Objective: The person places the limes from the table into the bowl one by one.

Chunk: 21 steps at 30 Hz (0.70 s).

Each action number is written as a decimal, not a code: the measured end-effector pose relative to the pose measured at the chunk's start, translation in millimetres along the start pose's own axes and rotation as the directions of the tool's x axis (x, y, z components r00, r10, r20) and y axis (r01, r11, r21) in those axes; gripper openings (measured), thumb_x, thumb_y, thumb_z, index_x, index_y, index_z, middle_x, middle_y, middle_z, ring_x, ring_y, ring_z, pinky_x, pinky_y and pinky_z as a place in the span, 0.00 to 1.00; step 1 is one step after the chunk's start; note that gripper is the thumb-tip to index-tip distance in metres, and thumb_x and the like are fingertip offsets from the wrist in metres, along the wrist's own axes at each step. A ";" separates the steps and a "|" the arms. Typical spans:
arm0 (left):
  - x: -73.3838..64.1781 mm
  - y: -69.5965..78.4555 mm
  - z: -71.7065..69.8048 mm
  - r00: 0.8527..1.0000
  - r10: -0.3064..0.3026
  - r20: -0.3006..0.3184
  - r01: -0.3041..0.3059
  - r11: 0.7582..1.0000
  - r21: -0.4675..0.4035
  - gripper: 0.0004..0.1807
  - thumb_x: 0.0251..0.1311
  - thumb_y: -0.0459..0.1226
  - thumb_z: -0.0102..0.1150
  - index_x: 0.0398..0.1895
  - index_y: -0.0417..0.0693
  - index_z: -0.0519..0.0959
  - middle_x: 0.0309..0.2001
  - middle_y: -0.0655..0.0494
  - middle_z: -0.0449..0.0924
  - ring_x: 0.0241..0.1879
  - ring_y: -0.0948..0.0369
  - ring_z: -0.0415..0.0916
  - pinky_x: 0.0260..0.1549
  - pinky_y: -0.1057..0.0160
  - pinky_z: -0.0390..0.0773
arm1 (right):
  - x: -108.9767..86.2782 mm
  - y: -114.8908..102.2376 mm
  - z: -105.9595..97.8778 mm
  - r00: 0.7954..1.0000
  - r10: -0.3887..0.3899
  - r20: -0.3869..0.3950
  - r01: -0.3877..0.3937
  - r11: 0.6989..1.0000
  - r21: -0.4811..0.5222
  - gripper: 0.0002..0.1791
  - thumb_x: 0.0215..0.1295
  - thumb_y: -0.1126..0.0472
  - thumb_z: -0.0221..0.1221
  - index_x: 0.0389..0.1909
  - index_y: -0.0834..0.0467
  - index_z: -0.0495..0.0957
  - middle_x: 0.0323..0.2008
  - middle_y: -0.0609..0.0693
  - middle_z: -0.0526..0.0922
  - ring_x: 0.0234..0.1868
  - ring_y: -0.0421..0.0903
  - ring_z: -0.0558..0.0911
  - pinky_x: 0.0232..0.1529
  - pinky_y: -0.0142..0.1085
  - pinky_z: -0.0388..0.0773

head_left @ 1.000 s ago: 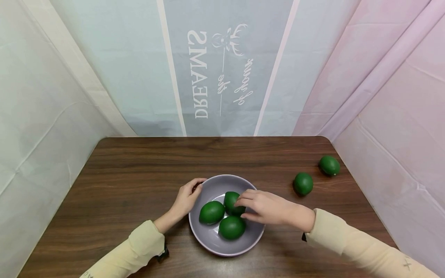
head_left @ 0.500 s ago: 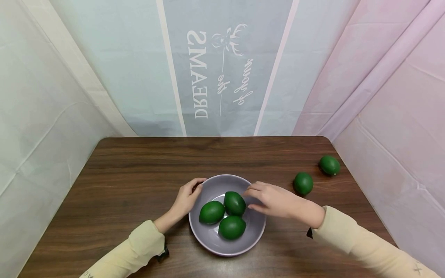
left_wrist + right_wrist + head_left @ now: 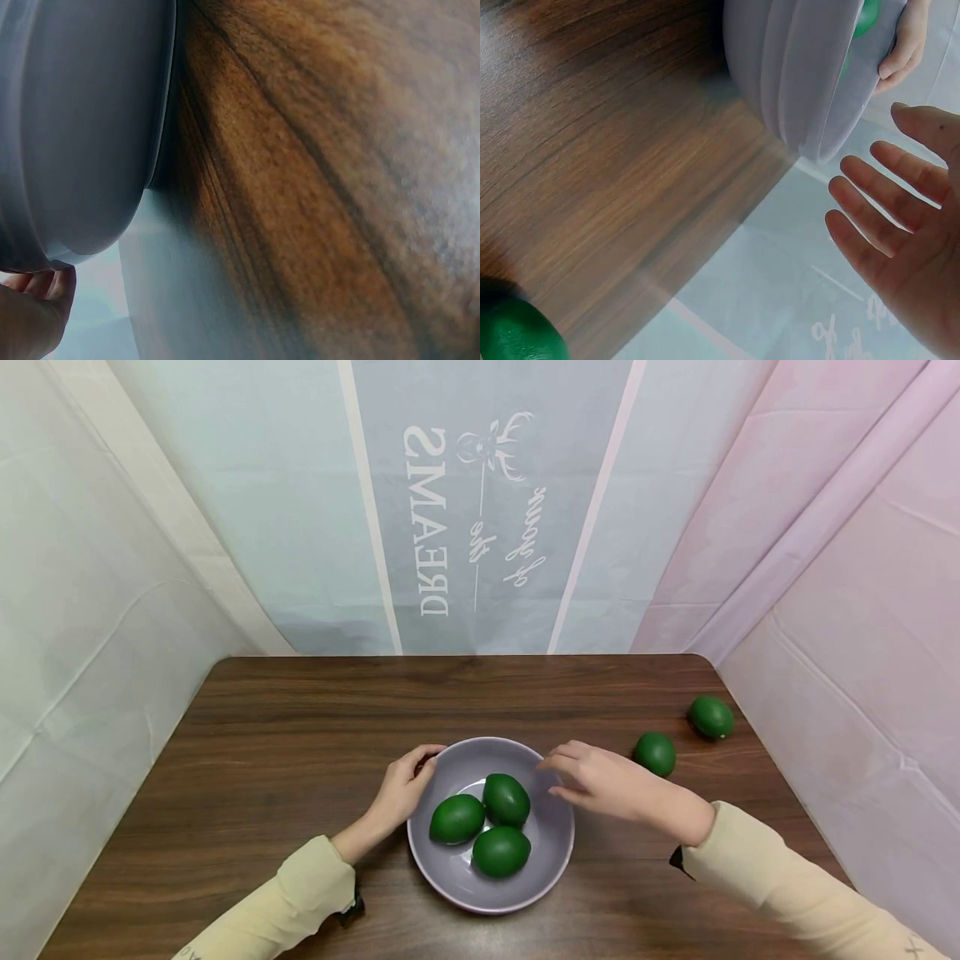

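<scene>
A grey-purple bowl (image 3: 551,843) stands on the wooden table with three green limes inside: one at left (image 3: 457,818), an upper lime (image 3: 507,799) and a lower lime (image 3: 501,852). My left hand (image 3: 397,789) holds the bowl's left rim, thumb at the inner edge and fingers outside. In the left wrist view, that hand (image 3: 34,315) shows at the rim beyond the bowl's wall (image 3: 90,127). Over the right rim hovers my right hand (image 3: 615,781), fingers relaxed and holding nothing. The right wrist view shows its spread fingers and bare palm (image 3: 907,217).
Two more limes lie on the right side of the table (image 3: 337,710): a nearer lime (image 3: 655,754) just beyond my right hand, and a farther lime (image 3: 711,717) by the right edge. Fabric curtains (image 3: 300,510) enclose the back and both sides.
My right hand has drawn back from the upper lime in the bowl, moving right and slightly away to the rim. My left hand, the bowl and the limes have stayed put.
</scene>
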<state>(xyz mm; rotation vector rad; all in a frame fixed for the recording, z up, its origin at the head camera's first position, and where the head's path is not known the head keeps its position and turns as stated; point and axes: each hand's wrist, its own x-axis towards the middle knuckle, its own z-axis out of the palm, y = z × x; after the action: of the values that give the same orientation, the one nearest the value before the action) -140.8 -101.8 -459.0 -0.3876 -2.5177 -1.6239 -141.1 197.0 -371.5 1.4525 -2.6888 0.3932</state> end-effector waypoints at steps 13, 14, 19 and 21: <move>0.3 -0.5 -0.6 1.000 0.003 0.002 -0.003 1.000 0.000 0.10 0.63 0.31 0.50 0.45 0.44 0.79 0.40 0.51 0.81 0.37 0.59 0.76 0.34 0.66 0.74 | -7.6 14.7 -2.2 0.997 0.079 0.006 -0.079 0.997 0.018 0.16 0.57 0.59 0.61 0.47 0.58 0.76 0.41 0.46 0.77 0.45 0.43 0.75 0.44 0.38 0.74; 0.3 -0.5 -0.5 1.000 0.003 0.001 -0.003 1.000 0.001 0.10 0.63 0.31 0.50 0.45 0.44 0.79 0.40 0.51 0.81 0.37 0.59 0.76 0.34 0.66 0.74 | -8.2 15.7 -2.1 0.997 0.082 0.004 -0.082 0.997 0.013 0.17 0.57 0.59 0.61 0.47 0.58 0.76 0.41 0.46 0.77 0.45 0.43 0.75 0.44 0.38 0.74; 0.2 -0.1 -0.5 1.000 0.000 0.002 0.000 1.000 -0.001 0.11 0.62 0.30 0.50 0.44 0.43 0.79 0.40 0.51 0.80 0.37 0.58 0.76 0.34 0.66 0.74 | -11.9 20.3 -2.3 0.993 0.118 -0.001 -0.118 0.993 -0.003 0.17 0.58 0.58 0.61 0.47 0.59 0.75 0.42 0.48 0.77 0.45 0.45 0.76 0.43 0.38 0.75; 0.1 0.2 -0.6 1.000 -0.002 0.004 0.002 1.000 0.000 0.11 0.62 0.30 0.50 0.45 0.43 0.79 0.41 0.50 0.80 0.37 0.58 0.76 0.34 0.66 0.74 | -13.8 21.8 -2.7 0.990 0.141 0.003 -0.141 0.990 0.003 0.17 0.58 0.57 0.60 0.47 0.59 0.75 0.43 0.48 0.77 0.46 0.45 0.76 0.43 0.38 0.75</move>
<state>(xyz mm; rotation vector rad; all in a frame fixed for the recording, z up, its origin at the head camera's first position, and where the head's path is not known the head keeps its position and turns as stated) -140.8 -102.3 -458.5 -0.3886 -2.5214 -1.6256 -151.8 220.3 -375.6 1.2673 -2.8035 0.4038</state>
